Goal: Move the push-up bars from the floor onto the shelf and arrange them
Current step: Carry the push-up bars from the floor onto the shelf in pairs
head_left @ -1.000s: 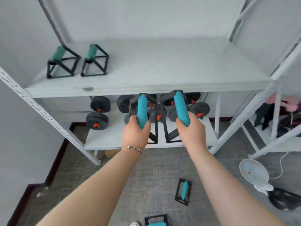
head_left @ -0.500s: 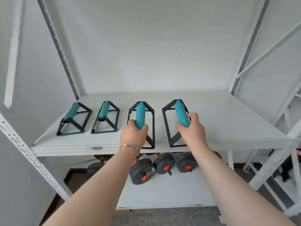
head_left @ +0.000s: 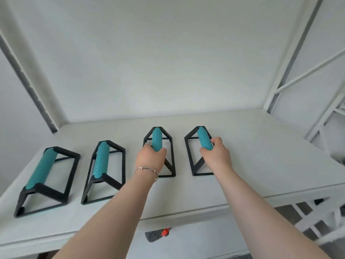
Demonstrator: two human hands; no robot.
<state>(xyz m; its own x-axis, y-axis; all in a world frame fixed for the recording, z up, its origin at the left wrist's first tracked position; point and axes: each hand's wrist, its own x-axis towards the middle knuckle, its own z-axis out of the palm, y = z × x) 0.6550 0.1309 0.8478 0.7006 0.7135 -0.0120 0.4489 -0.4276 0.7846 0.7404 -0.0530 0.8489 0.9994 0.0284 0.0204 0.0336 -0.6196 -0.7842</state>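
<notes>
Several push-up bars with black triangular frames and teal grips stand in a row on the white shelf [head_left: 261, 165]. The far-left bar [head_left: 42, 169] and the second bar [head_left: 100, 161] stand free. My left hand [head_left: 151, 157] is closed around the near end of the third bar [head_left: 156, 137], whose frame rests on the shelf. My right hand [head_left: 216, 154] grips the near end of the fourth bar [head_left: 202, 137], also set down on the shelf. A thin bracelet circles my left wrist.
White shelf uprights rise at the back left [head_left: 28, 81] and back right [head_left: 291, 53]. A dark dumbbell plate with a red part [head_left: 158, 233] shows under the shelf's front edge. More white racking [head_left: 326, 212] stands to the right.
Both hands lifted the two bars from in front of the lower shelf up onto the upper shelf and pushed them further back, in line beside the two left bars.
</notes>
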